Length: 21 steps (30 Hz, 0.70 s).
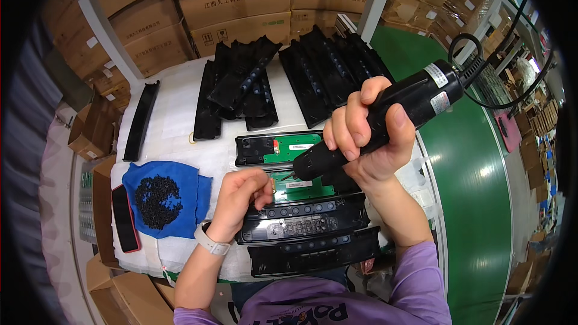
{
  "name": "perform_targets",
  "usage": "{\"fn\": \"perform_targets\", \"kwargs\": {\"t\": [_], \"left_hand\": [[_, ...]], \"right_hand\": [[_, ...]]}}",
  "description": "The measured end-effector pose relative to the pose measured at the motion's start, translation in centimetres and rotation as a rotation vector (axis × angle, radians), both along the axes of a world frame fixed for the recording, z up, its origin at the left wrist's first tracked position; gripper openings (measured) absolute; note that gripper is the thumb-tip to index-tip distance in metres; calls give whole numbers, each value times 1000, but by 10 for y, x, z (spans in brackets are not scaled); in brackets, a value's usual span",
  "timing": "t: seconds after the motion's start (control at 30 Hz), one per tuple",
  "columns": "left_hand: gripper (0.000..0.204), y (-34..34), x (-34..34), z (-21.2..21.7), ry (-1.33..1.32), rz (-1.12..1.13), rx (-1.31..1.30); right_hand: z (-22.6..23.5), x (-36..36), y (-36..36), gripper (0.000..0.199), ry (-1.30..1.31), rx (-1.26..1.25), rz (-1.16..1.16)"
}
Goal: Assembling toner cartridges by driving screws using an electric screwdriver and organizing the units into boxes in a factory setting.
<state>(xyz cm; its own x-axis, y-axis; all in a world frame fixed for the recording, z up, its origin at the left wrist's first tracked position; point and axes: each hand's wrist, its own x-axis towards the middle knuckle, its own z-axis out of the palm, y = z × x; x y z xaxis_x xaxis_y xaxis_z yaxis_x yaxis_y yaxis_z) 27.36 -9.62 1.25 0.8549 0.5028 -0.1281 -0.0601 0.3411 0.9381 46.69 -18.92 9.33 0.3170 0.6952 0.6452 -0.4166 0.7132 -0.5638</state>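
A black electric screwdriver [415, 93] is gripped in my right hand [376, 138], tilted with its nose down to the left. Its thin bit reaches a green circuit board [316, 191] set in a long black housing. At that board's left end, my left hand [244, 194] has its fingers curled together by the bit; what they pinch, if anything, is hidden. Just beyond lies a second black housing [250, 150] with another green board [280, 157]. Nearer me are two black panels, one with a keypad [307, 225] and the other with round buttons [313, 256].
Left on the white-covered table [174, 138], small black screws [158, 201] lie heaped on a blue cloth [201, 189] beside a phone [124, 219]. Black housings [241, 84] are stacked at the back. The screwdriver's cord [512, 105] loops right. Cardboard boxes [235, 0] stand behind.
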Motion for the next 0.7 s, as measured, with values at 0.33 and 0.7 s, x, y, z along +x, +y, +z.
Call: {"fn": "perform_targets", "kwargs": {"t": [0.33,0.7], "left_hand": [[12,-10,5,8,22,53,58],[16,-11,6,-5,-29,51,-45]], "right_hand": [[0,-2,-1,33,9,-11,-48],[-1,-6,-3,35,-13,-45,-62]]}}
